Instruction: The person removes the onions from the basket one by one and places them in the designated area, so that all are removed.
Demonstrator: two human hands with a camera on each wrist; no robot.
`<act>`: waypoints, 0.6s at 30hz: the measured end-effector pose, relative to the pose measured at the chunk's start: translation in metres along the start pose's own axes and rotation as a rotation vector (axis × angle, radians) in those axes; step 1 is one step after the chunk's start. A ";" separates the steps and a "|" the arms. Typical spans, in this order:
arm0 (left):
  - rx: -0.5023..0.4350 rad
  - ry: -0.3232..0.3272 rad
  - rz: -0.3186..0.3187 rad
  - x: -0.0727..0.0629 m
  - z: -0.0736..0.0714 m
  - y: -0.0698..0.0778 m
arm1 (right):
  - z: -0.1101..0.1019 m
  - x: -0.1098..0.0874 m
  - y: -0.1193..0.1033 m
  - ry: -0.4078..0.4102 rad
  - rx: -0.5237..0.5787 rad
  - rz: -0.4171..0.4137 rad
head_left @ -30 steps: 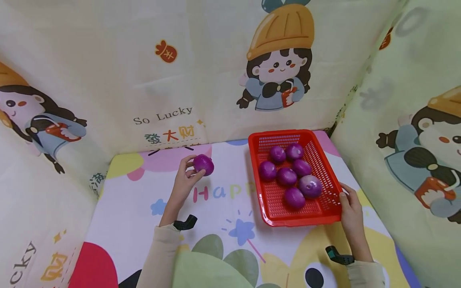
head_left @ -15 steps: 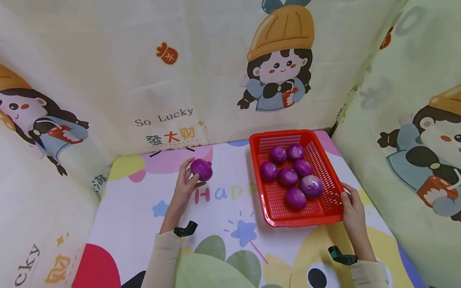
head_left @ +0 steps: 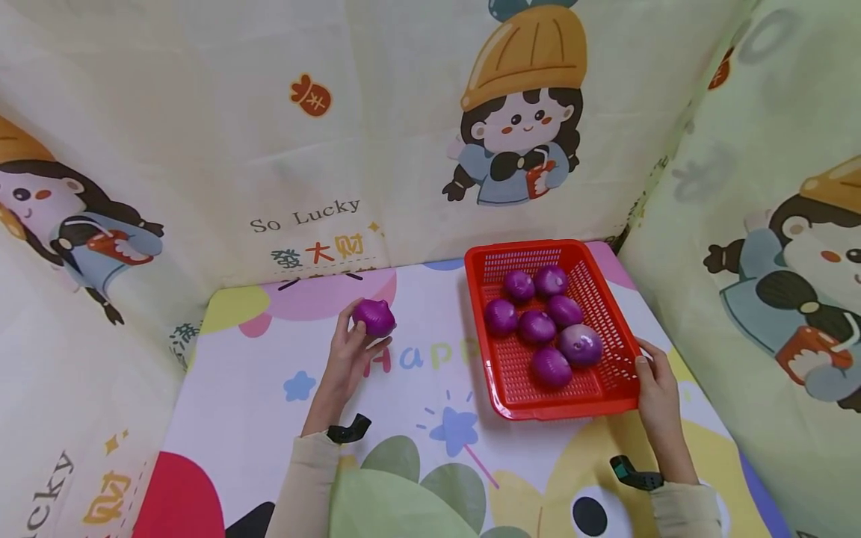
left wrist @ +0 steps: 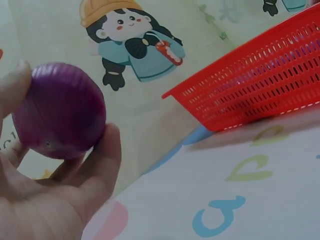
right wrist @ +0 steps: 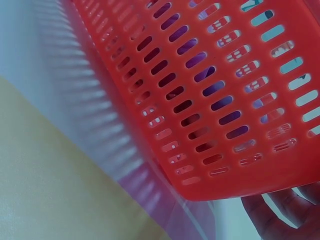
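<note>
My left hand (head_left: 346, 359) holds a purple onion (head_left: 374, 318) above the table, left of the basket. In the left wrist view the onion (left wrist: 62, 110) sits between the thumb and fingers. My right hand (head_left: 658, 385) grips the near right rim of a red plastic basket (head_left: 494, 396), thumb over the edge. Several onions (head_left: 537, 329) lie inside the basket, one of them paler than the others (head_left: 581, 345). In the right wrist view the slotted basket wall (right wrist: 200, 100) fills most of the picture, and fingers (right wrist: 272, 220) of the right hand show under its rim.
A printed cloth with cartoon shapes and letters covers the table (head_left: 242, 418). Printed curtains (head_left: 403, 134) stand behind it and at both sides. A black wrist-worn device (head_left: 350, 430) sits on the left wrist, another (head_left: 635, 474) on the right.
The onion in my left hand has turned, its pointed tip now facing up, and has shifted slightly left and down. My right hand and the basket stay almost in place.
</note>
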State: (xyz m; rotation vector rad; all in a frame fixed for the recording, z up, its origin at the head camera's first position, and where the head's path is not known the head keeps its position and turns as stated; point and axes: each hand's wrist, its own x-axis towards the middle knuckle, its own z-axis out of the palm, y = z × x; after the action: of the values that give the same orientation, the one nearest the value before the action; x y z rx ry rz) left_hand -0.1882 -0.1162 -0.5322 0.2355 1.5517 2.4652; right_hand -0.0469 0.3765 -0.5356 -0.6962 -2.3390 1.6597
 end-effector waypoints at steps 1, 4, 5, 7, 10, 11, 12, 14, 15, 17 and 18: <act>0.011 0.013 -0.006 0.001 -0.001 -0.001 | 0.000 0.000 0.000 -0.001 0.003 0.000; 0.066 0.050 -0.024 0.004 -0.003 -0.003 | -0.001 -0.001 0.001 -0.005 0.004 0.001; 0.098 0.059 -0.031 0.004 -0.004 -0.003 | 0.000 -0.001 0.000 -0.008 0.003 0.001; 0.168 0.072 -0.043 0.006 -0.007 -0.002 | 0.000 -0.001 0.000 -0.011 -0.004 0.001; 0.278 0.099 -0.053 0.008 -0.010 -0.002 | 0.000 -0.001 -0.001 -0.014 -0.016 0.001; 0.309 0.111 -0.056 0.009 -0.012 -0.002 | 0.000 -0.001 -0.001 -0.015 -0.019 0.001; 0.341 0.124 -0.057 0.011 -0.014 -0.002 | 0.000 -0.001 -0.001 -0.014 -0.021 0.001; 0.390 0.145 -0.058 0.013 -0.019 -0.002 | 0.000 -0.001 -0.002 -0.012 -0.022 0.002; 0.410 0.153 -0.059 0.014 -0.022 -0.002 | 0.000 -0.002 -0.002 -0.010 -0.021 0.005; 0.461 0.167 -0.070 0.017 -0.027 -0.001 | 0.000 -0.002 -0.002 -0.006 -0.018 0.012; 0.486 0.171 -0.074 0.018 -0.029 -0.001 | 0.000 -0.003 -0.002 -0.005 -0.017 0.015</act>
State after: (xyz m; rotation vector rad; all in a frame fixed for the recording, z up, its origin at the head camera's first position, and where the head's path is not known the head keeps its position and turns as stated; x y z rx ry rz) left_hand -0.2126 -0.1363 -0.5455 0.0403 2.1741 2.0610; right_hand -0.0451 0.3751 -0.5335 -0.7155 -2.3592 1.6513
